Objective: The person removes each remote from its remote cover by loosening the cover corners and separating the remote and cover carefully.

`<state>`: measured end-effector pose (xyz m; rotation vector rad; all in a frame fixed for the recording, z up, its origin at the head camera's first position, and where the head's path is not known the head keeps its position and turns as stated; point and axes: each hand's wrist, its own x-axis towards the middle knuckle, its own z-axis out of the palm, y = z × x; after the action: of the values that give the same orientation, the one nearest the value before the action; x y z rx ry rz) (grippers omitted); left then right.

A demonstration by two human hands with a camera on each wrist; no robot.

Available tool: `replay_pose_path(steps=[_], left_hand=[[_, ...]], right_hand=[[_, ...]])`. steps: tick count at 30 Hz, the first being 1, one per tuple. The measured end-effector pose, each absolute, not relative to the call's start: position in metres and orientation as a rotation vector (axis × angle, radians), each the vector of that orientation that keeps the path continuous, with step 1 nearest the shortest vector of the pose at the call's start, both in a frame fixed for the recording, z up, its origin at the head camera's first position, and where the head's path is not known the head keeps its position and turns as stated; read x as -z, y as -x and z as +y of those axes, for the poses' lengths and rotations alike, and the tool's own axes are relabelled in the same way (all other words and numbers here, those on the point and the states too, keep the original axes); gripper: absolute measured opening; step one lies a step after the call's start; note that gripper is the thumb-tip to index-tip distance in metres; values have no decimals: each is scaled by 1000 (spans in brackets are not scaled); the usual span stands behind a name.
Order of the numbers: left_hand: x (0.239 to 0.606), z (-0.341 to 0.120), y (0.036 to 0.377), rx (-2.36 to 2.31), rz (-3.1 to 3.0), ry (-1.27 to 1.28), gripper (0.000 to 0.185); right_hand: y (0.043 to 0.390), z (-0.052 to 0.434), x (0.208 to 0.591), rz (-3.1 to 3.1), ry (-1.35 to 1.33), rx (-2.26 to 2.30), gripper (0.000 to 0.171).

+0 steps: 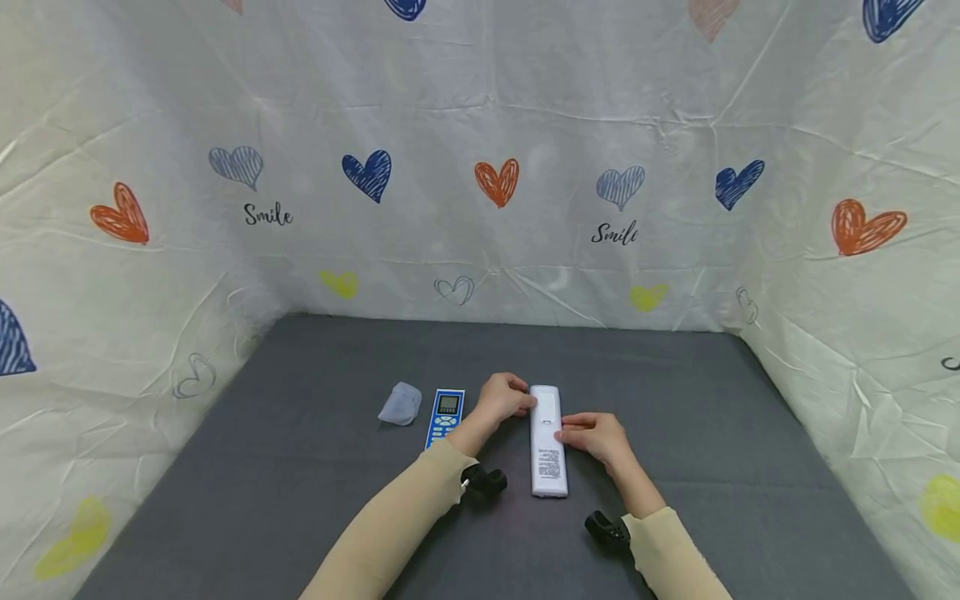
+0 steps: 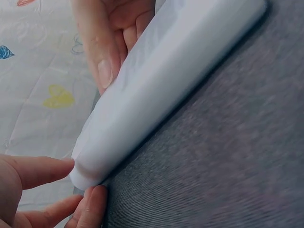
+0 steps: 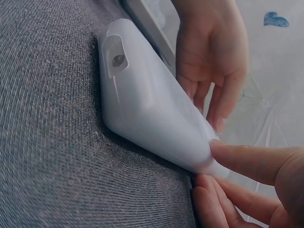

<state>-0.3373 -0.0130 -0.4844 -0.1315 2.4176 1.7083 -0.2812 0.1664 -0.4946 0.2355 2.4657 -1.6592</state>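
Note:
A white remote control (image 1: 546, 442) lies back side up on the dark grey cloth, its printed label towards the person. At its far end my left hand (image 1: 501, 398) pinches the left edge between thumb and fingers. My right hand (image 1: 600, 435) holds the right edge near the middle. In the left wrist view the thumb and fingertips of the left hand (image 2: 45, 190) meet the rounded end of the remote. From the right wrist, the right hand (image 3: 251, 180) has its thumb on the upper edge and fingers low at the side.
Left of the hands lies a blue item (image 1: 446, 417) with a small screen and pale buttons, partly hidden by the left forearm. Beside it is a crumpled pale grey-blue piece (image 1: 401, 404). White sheeting with printed hearts (image 1: 498, 183) borders the grey table (image 1: 675, 375).

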Motion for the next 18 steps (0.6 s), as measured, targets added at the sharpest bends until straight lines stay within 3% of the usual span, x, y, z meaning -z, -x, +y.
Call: replay_pose_path(steps=[18], left_hand=[[484,-7,349,-1626,2418,122,31]], right_hand=[[282,166,496,2428,-234,1707,34]])
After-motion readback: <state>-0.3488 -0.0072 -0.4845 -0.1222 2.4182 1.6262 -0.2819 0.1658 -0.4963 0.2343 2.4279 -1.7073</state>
